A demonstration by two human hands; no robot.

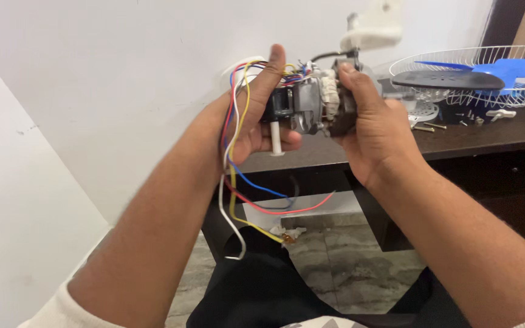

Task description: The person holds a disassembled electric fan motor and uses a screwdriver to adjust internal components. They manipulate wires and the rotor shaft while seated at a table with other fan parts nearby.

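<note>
I have both hands, left [256, 118] and right [372, 130], clamped on the stripped fan motor [311, 106] above the bench [487, 136]; wires [238, 182] dangle loose, unconnected.

Near left tabletop [311, 159] strip open. Far right blocked: wire fan guard [475, 76], blue blades [505, 68], loose screws [435, 126]. Dangling wires [238, 200] cross below.

Soft even daylight, slight blur

A single head-worn camera looks forward and slightly down, close over both forearms. The dark tabletop [469, 136] crosses the right of the frame, a white wall [123, 73] fills the upper left.
</note>
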